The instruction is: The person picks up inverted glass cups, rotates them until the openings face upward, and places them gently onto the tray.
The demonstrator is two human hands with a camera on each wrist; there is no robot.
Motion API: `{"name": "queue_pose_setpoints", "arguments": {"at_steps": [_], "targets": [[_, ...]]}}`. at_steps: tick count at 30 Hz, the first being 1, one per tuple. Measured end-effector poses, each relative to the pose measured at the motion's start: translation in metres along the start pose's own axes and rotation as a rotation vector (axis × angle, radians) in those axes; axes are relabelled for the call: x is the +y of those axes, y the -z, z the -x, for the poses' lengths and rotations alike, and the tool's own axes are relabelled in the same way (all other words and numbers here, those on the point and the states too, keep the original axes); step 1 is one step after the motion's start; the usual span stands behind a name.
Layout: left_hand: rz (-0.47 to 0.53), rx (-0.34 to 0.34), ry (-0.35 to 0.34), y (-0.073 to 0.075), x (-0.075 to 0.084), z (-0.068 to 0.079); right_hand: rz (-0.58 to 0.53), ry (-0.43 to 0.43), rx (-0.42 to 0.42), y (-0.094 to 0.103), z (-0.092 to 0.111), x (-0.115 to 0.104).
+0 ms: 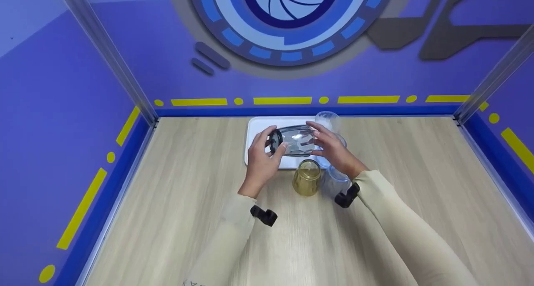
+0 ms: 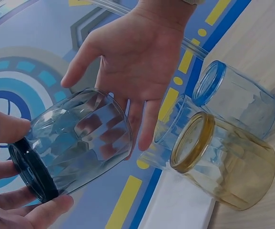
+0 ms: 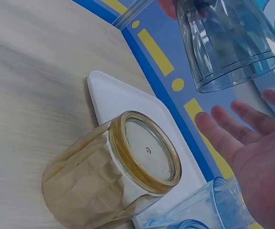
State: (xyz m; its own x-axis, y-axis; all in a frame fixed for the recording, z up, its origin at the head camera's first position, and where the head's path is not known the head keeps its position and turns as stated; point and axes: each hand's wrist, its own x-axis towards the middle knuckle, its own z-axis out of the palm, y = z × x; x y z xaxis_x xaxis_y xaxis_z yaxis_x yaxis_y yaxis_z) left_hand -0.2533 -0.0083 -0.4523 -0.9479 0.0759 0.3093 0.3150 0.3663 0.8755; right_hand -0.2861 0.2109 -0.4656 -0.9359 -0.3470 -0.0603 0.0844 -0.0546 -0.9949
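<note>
My left hand (image 1: 263, 158) holds a smoky grey drinking glass (image 1: 297, 141) by its thick dark base, thumb on one side and fingers on the other. The glass lies sideways in the air above a white tray (image 1: 254, 131), its mouth toward the right. Beside that mouth is my right hand (image 1: 336, 149), fingers extended and spread; in the right wrist view the fingertips (image 3: 205, 121) stand apart from the rim. Below the hands, an amber glass (image 1: 307, 179) stands upside down on the table by the tray's front edge.
Bluish glasses stand right of the amber one, the nearest (image 1: 337, 179) upside down and partly hidden by my right arm. Another clear glass (image 1: 327, 118) is at the tray's back right corner. A patterned blue wall (image 1: 208, 83) borders the wooden table (image 1: 196, 186).
</note>
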Motion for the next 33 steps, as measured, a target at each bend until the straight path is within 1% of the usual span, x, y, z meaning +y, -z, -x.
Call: {"name": "queue_pose_setpoints", "arguments": {"at_steps": [4,9,14,18,26,33], "targets": [[0.010,-0.010,0.008,-0.0014,0.0001,-0.0006,-0.011,0.009,-0.007,0.0012,0.0008,0.0001],[0.013,-0.008,-0.001,-0.0016,0.0007,-0.0013,-0.022,0.009,-0.013,0.0014,0.0002,0.0010],[0.028,-0.005,-0.001,-0.0028,0.0010,-0.0017,-0.006,0.006,-0.022,0.0012,0.0007,-0.0001],[0.050,-0.009,0.000,-0.0043,0.0010,-0.0021,-0.015,0.006,-0.008,0.0004,0.0016,-0.0020],[0.062,-0.012,0.012,-0.0064,-0.0005,-0.0018,0.025,-0.013,-0.002,0.0011,0.0023,-0.0028],[0.095,-0.022,0.018,-0.0099,-0.0028,-0.0017,-0.014,0.021,-0.032,0.0021,0.0036,-0.0036]]}}
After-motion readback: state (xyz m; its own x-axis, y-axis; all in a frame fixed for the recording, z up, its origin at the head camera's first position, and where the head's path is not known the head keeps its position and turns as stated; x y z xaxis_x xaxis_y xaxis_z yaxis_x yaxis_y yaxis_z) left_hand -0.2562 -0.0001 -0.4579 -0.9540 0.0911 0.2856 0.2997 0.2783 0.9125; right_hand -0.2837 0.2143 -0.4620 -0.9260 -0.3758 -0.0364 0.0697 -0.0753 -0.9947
